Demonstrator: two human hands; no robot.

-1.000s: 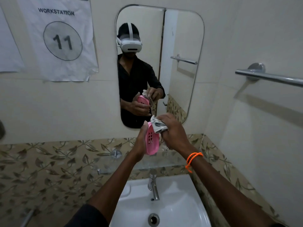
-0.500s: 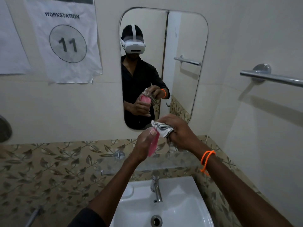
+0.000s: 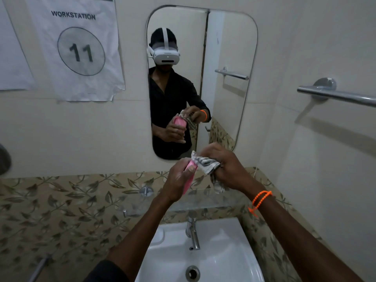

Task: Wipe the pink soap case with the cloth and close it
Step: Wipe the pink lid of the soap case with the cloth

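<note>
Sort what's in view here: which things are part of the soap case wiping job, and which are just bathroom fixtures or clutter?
Part of the job:
pink soap case, held in the left hand
striped cloth, gripped by the right hand against the case

Just there:
sink
tap
glass shelf
mirror
towel bar
workstation 11 sign
</note>
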